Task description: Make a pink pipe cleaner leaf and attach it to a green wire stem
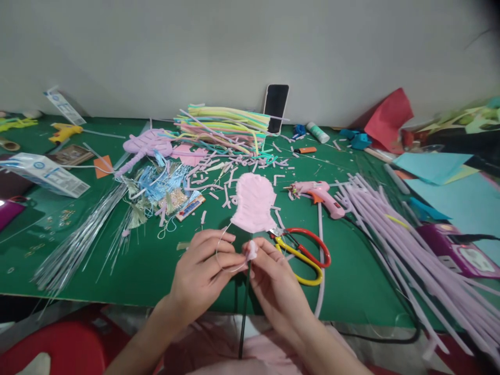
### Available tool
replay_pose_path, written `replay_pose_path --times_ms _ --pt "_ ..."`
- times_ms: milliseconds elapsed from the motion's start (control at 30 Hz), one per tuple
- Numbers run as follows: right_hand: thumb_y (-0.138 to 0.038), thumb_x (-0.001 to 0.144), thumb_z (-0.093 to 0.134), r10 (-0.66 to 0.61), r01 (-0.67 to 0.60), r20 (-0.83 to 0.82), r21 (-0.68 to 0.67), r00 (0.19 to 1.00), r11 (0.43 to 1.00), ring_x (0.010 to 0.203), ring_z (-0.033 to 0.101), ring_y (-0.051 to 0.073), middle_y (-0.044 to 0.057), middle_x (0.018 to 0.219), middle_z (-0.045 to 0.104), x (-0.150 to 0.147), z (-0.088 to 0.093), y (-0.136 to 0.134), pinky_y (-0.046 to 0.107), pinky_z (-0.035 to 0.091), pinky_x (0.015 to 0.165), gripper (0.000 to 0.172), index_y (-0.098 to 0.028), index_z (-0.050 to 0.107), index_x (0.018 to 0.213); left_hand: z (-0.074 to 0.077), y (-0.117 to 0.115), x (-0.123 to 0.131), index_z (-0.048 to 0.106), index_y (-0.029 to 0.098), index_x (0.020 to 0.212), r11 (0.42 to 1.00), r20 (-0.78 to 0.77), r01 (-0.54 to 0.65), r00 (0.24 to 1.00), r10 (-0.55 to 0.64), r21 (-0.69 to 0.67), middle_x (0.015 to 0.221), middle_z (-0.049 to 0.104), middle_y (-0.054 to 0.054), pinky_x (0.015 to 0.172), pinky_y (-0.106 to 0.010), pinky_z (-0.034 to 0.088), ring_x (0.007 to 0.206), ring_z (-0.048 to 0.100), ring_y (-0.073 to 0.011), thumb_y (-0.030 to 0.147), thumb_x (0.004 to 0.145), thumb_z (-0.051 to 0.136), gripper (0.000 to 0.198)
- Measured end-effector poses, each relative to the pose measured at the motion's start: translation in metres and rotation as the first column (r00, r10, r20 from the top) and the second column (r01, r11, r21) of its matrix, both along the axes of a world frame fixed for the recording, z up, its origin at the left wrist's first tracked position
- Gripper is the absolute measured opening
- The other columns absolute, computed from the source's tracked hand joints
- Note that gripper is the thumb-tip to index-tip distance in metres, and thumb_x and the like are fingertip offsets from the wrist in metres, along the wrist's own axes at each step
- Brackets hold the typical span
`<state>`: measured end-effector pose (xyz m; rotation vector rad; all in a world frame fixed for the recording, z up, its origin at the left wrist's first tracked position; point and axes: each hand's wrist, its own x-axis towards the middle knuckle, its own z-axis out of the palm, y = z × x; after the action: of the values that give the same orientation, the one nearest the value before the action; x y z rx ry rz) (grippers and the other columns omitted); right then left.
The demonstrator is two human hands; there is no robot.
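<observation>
Small pink piece (252,250): caught between the fingertips of both hands, at the thin dark stick.
Left hand (201,265): thumb and fingers closed together, pinching at the piece's left side.
Right hand (275,276): thumb and forefinger pressed on the piece from the other side, other fingers curled beneath.
Dark stick (244,310): upright between the two hands, running down toward the lap; whether it joins anything above the fingers, I cannot tell.
Pale cord (217,251): a loose loop around the left hand's fingers.
Pink padded shape (254,200): just beyond both hands, round-topped and flared at the bottom.
Scissors (327,253): just beside the right hand, red and yellow handles toward the right.
Pink glue gun (333,205): beyond the right hand, past the scissors.
Lilac stems (410,260): heaped well to the right of the right hand.
Silver strands (74,242): bundled well to the left of the left hand.
Blue tassels (158,181): beyond the left hand, piled up.
</observation>
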<state>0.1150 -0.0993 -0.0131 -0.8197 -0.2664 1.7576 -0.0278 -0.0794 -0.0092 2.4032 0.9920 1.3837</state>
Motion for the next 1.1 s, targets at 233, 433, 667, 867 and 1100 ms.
replay_pose_path --times_ms 233,433,667,867,1100 --pt "-0.023 0.063 0.083 -0.013 0.013 -0.004 -0.005 1.0 1.0 0.057 0.047 0.006 -0.003 0.067 0.06 -0.001 0.003 -0.002 0.015 0.041 0.055 0.017 -0.019 0.068 0.068 0.0 -0.004 0.007 0.067 0.023 0.081 0.996 0.061 -0.055 0.996 0.059 -0.074 0.072 0.068 -0.001 0.077 -0.033 0.053 0.084 0.065 -0.0197 0.019 0.077 0.074 0.008" --pt "-0.025 0.063 0.084 -0.015 0.015 -0.005 0.012 1.0 1.0 0.058 0.046 0.006 -0.004 0.068 0.06 -0.001 0.003 -0.003 0.014 0.039 0.055 0.018 -0.019 0.068 0.069 -0.001 -0.015 0.02 0.062 0.022 0.078 0.968 0.147 -0.135 0.975 0.168 -0.21 0.075 0.065 0.0 0.08 -0.033 0.05 0.084 0.063 -0.0181 0.013 0.079 0.069 0.011" --pt "-0.025 0.061 0.085 -0.029 0.029 -0.018 -0.018 0.999 0.999 0.059 0.047 0.006 -0.003 0.067 0.06 -0.003 0.007 -0.005 0.014 0.04 0.056 0.019 -0.018 0.067 0.066 -0.011 -0.027 0.026 0.063 0.022 0.081 0.92 0.241 -0.177 0.932 0.27 -0.349 0.082 0.065 -0.001 0.079 -0.031 0.05 0.086 0.062 -0.0179 0.015 0.082 0.067 0.008" --pt "-0.025 0.064 0.083 -0.054 0.054 0.007 -0.02 0.999 0.998 0.058 0.045 0.006 -0.003 0.068 0.059 -0.001 0.005 -0.005 0.015 0.041 0.055 0.017 -0.019 0.069 0.069 -0.01 -0.027 0.02 0.067 0.023 0.089 0.938 0.146 -0.149 0.968 0.202 -0.312 0.088 0.068 -0.003 0.083 -0.032 0.05 0.09 0.063 -0.019 0.016 0.083 0.066 0.009" --pt "-0.024 0.066 0.082 -0.048 0.048 -0.015 0.003 0.999 0.999 0.056 0.044 0.006 -0.004 0.066 0.058 -0.005 0.004 -0.008 0.015 0.041 0.055 0.015 -0.02 0.067 0.067 -0.014 -0.032 0.029 0.064 0.023 0.09 0.915 0.139 -0.279 0.934 0.328 -0.29 0.092 0.066 -0.003 0.085 -0.032 0.049 0.092 0.062 -0.018 0.012 0.085 0.062 0.012"
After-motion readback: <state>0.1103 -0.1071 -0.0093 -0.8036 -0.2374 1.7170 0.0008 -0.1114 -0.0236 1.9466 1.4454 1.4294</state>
